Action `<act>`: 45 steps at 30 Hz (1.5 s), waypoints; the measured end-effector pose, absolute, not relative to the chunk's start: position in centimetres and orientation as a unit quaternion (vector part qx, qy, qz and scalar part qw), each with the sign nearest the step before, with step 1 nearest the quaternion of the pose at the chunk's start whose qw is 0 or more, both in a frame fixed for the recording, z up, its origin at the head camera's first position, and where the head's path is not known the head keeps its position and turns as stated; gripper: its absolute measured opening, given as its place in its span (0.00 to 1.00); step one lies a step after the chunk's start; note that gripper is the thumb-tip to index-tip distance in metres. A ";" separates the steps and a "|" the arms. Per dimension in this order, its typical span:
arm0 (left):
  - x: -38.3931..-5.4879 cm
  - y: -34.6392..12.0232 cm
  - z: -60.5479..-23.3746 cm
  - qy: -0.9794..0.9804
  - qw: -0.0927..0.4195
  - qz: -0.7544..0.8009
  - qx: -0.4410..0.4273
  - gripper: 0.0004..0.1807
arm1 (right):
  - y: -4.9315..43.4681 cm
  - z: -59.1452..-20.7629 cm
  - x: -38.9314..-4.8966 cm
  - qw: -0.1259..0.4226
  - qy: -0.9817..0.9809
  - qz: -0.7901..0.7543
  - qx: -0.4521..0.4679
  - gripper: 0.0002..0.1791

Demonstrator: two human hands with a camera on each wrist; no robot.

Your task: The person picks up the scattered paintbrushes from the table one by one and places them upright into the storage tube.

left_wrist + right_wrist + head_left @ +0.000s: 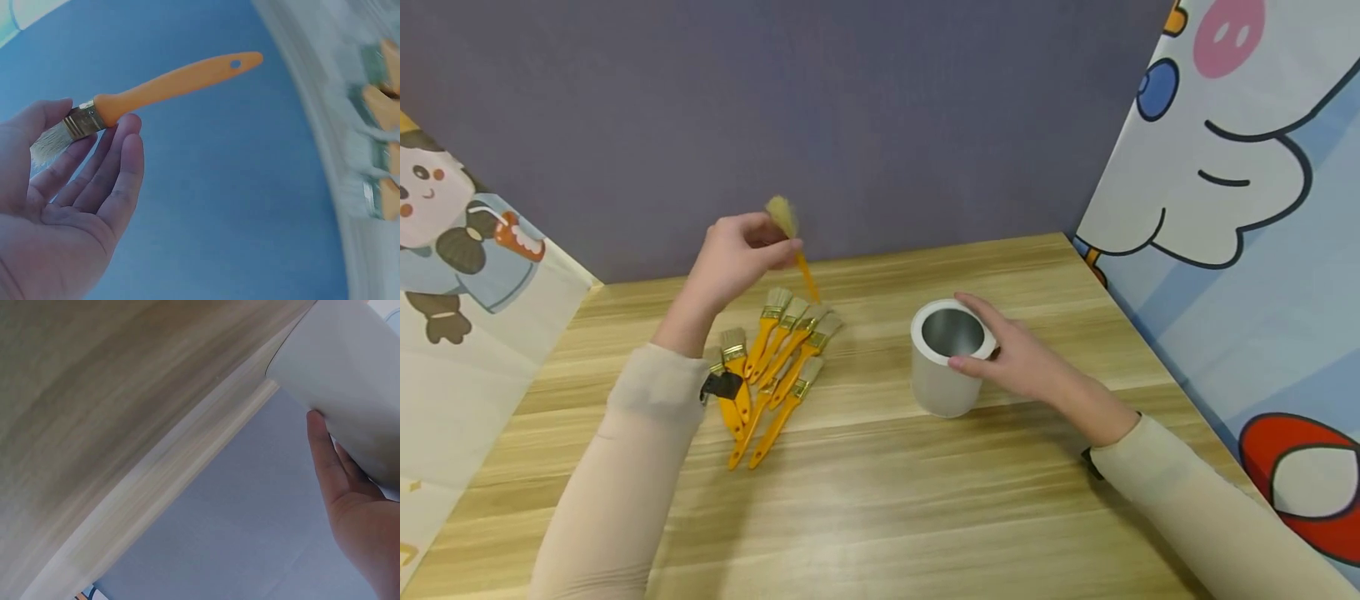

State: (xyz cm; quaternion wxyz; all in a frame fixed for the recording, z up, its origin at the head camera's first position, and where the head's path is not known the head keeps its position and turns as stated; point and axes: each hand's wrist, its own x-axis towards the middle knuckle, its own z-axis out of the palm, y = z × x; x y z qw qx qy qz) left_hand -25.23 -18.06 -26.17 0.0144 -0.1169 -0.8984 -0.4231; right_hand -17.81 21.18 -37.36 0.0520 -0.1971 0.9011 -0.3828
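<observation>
My left hand (pixel 741 250) pinches a paintbrush (pixel 807 275) above the far part of the table. The brush tilts, its pale bristles up and its orange handle pointing down. In the left wrist view, the thumb and fingertips hold the brush at its brass ferrule (pixel 85 120). A white cylindrical can (pixel 946 392) stands upright on the table, its grey inside visible through the top. My right hand (pixel 1018 358) holds the can from the right, thumb at the near rim and fingers at the far side. Several more paintbrushes (pixel 781 350) lie below the left hand.
The wood-grain table (pixel 865 517) meets a dark grey wall (pixel 880 133) at the back. Cartoon-printed panels stand at the left (pixel 467 242) and right (pixel 1240 208). The lying brushes overlap, most with bristles toward the back.
</observation>
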 end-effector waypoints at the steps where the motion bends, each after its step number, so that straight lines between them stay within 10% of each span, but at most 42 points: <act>1: -25.0 -17.8 -25.8 -0.890 0.009 -0.441 -0.120 0.21 | 21.2 -37.3 -17.8 0.051 0.901 -0.383 -0.198 0.53; 18: -20.5 -10.6 -20.9 -0.804 -0.018 -0.543 -0.243 0.11 | 21.0 -37.1 -17.6 0.050 0.901 -0.380 -0.201 0.53; 45: -21.4 -6.5 -27.9 -0.852 -0.071 -0.408 -0.322 0.07 | 21.0 -37.3 -17.7 0.057 0.899 -0.384 -0.201 0.53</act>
